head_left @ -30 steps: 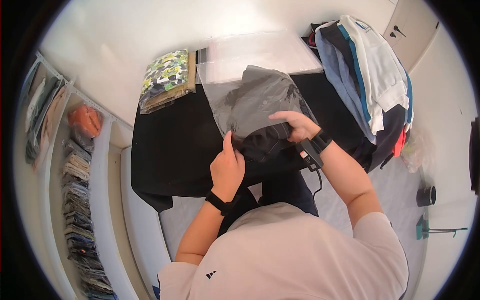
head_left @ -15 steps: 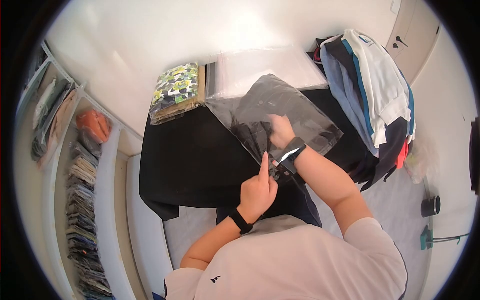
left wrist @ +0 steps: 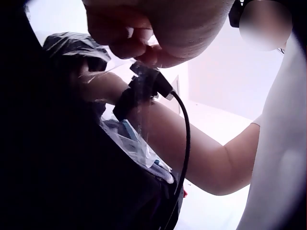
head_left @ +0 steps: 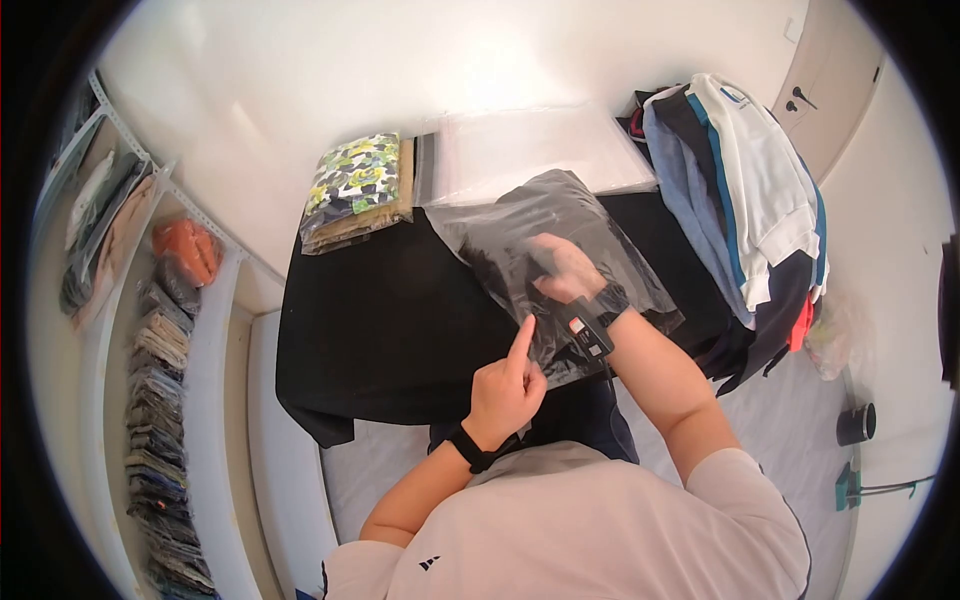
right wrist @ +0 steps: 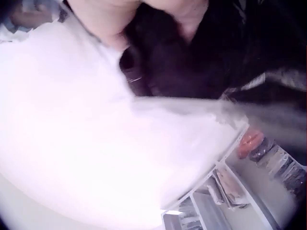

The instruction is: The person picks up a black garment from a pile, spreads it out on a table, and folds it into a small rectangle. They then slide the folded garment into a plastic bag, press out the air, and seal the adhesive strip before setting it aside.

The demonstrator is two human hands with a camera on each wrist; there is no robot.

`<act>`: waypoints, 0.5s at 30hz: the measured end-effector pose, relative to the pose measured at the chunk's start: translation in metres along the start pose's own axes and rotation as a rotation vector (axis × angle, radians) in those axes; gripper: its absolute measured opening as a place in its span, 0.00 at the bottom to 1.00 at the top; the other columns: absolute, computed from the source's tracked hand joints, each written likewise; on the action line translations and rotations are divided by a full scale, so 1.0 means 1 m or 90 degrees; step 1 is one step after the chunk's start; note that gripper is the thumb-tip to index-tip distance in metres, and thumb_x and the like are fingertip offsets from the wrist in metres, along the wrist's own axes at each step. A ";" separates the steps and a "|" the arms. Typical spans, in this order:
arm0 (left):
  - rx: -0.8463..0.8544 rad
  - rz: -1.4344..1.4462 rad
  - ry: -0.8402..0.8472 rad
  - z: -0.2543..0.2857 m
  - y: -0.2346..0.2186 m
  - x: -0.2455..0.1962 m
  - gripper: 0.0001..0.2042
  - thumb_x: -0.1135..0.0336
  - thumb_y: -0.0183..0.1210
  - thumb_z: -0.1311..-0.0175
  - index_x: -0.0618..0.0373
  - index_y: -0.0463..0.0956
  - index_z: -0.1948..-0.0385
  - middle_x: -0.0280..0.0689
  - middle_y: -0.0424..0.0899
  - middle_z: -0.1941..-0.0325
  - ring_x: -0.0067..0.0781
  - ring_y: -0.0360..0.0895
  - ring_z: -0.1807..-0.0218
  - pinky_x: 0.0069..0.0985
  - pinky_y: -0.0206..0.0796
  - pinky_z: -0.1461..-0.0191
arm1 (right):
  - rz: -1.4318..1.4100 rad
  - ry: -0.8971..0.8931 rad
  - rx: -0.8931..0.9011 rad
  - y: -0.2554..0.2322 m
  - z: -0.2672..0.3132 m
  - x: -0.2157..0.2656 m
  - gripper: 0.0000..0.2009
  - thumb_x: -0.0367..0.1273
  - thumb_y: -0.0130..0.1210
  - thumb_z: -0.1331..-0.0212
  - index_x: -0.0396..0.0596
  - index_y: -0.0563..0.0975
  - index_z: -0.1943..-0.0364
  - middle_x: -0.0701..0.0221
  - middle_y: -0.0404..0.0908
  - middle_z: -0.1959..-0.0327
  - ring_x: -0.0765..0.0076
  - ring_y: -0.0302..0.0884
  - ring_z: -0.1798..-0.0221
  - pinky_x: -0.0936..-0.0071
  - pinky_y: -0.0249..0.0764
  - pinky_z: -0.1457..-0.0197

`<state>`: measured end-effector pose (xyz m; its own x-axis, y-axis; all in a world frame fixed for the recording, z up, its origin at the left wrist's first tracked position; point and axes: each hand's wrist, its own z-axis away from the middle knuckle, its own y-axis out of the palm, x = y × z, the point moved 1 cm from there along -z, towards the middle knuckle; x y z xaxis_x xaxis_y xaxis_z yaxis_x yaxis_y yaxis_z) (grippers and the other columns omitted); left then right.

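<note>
A dark folded garment lies inside a clear plastic bag over the table's front half. My left hand pinches the bag's near edge, index finger stretched along it. In the left wrist view, clear film hangs below the curled fingers of that left hand. My right hand, blurred by motion, reaches into the bag and overlaps the garment. Dark cloth sits between thumb and fingers of the right hand in the right wrist view.
A stack of clear bags lies at the table's back, with bagged patterned clothing to its left. Loose clothes, a white sweatshirt on top, hang over the right side. Shelves of bagged clothes stand left.
Bag and garment have turned and shifted right and nearer to the body. My left hand has moved right, close to the right wrist. The right hand has moved deeper over the garment.
</note>
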<state>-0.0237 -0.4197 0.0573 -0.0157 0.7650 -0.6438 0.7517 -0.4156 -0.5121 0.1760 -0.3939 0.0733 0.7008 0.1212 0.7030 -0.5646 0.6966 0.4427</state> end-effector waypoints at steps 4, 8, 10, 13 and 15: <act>0.038 0.080 0.076 0.003 -0.001 -0.001 0.30 0.80 0.55 0.54 0.64 0.64 0.41 0.35 0.68 0.89 0.32 0.69 0.87 0.26 0.63 0.80 | -0.387 -0.138 0.320 -0.005 -0.013 -0.007 0.12 0.30 0.48 0.40 0.43 0.74 0.54 0.67 0.78 0.54 0.63 0.73 0.50 0.60 0.64 0.41; 0.022 0.080 0.056 0.002 -0.003 0.003 0.30 0.79 0.55 0.52 0.65 0.64 0.41 0.34 0.69 0.87 0.30 0.69 0.86 0.25 0.63 0.79 | -0.146 -0.101 0.171 -0.004 -0.020 -0.011 0.14 0.32 0.48 0.40 0.42 0.72 0.52 0.64 0.77 0.52 0.60 0.72 0.47 0.58 0.63 0.40; 0.014 0.088 0.008 0.002 -0.003 0.008 0.29 0.79 0.56 0.52 0.66 0.63 0.41 0.34 0.69 0.87 0.30 0.69 0.86 0.25 0.63 0.79 | -0.018 -0.068 0.094 0.002 -0.008 -0.006 0.15 0.33 0.49 0.40 0.42 0.71 0.50 0.63 0.76 0.49 0.58 0.70 0.44 0.57 0.60 0.38; 0.044 0.094 0.035 0.009 0.000 0.011 0.29 0.78 0.56 0.50 0.67 0.62 0.41 0.34 0.70 0.86 0.29 0.69 0.86 0.24 0.63 0.79 | -0.239 -0.032 0.200 0.004 0.007 0.001 0.19 0.36 0.49 0.42 0.41 0.70 0.49 0.60 0.73 0.46 0.56 0.64 0.39 0.53 0.51 0.33; 0.047 0.150 0.031 0.013 0.003 0.010 0.29 0.78 0.56 0.49 0.67 0.61 0.41 0.34 0.70 0.86 0.30 0.69 0.85 0.24 0.63 0.78 | -0.420 -0.074 0.547 -0.011 -0.004 -0.009 0.22 0.38 0.47 0.44 0.42 0.68 0.46 0.60 0.70 0.43 0.55 0.59 0.35 0.51 0.42 0.30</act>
<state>-0.0298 -0.4197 0.0416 0.1879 0.6650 -0.7228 0.6808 -0.6186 -0.3922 0.1774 -0.3996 0.0596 0.9577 -0.1944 0.2120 -0.2399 -0.1331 0.9616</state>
